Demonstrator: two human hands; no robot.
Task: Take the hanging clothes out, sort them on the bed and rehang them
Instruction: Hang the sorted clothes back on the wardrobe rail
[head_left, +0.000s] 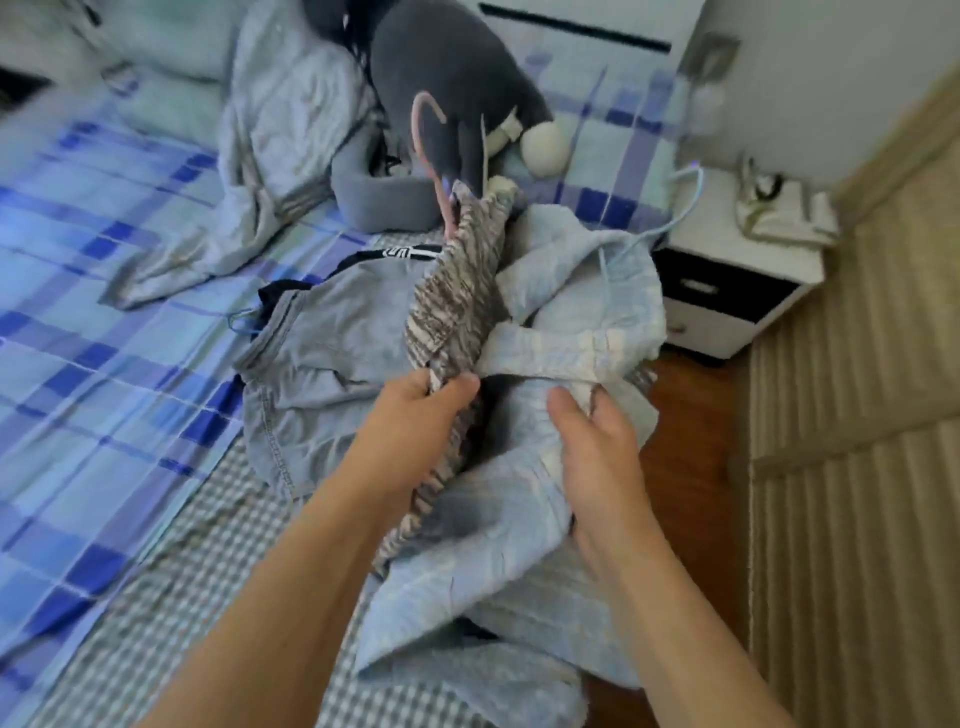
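- The left hand (415, 410) pinched the striped brown-grey garment (457, 291) between thumb and fingers.
- The right hand (597, 441) gripped the pale blue garment (582, 291), fingers curled into the cloth.
- Both garments lay in a heap at the bed's edge, with a pink hanger (428, 140) and a blue hanger (675, 218).
- The bed (104, 312) had a blue checked sheet; a white nightstand (737, 291) stood beside it.

Open plaid bed (104, 322) surface to the left of the clothes pile (519, 332); the rumpled blanket (270, 156) and grey plush toy (447, 104) block the far side, the nightstand (737, 280) and striped wall (857, 467) close the right, leaving a narrow floor strip (691, 415)
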